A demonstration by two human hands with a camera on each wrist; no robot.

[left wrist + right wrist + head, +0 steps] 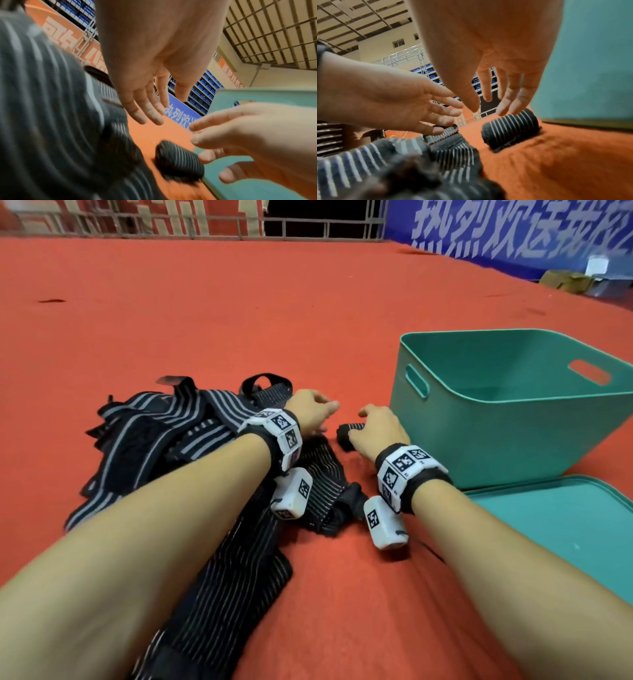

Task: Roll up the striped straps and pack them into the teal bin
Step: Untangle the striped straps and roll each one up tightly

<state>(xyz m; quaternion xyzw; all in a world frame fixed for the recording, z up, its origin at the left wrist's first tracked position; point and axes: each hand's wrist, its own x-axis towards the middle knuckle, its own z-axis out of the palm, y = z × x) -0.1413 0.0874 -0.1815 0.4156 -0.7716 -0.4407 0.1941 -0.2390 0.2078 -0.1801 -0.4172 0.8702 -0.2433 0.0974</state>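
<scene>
Right hand hovers over a rolled strap on the red carpet, fingers straight and slightly spread, tips of two fingers touching the top of the roll in the right wrist view; nothing gripped. Left hand is just beside it, fingers loose and fanned out, holding nothing; the lower fingertips sit close over the end of a loose strap, contact hard to tell. The two hands are near each other but apart.

Rolled strap: tight dark cylinder with thin pale stripes, lying on its side on the carpet, just left of the teal bin, close to its wall but outside it. Whether it touches the wall I cannot tell.

Pile of unrolled straps: black with grey stripes, heaped on the carpet to the left, under and beyond the left forearm. One long flat strap runs from the pile toward the camera, below the left arm.

Teal bin stands upright on the carpet at right, open top, cut-out handles on two walls; the inside that shows is bare. A teal lid lies flat on the carpet in front of the bin, near the right forearm.

Both wrists carry white blocks with black-and-white markers on dark bands. Far back: blue banner with white characters, metal railing.
</scene>
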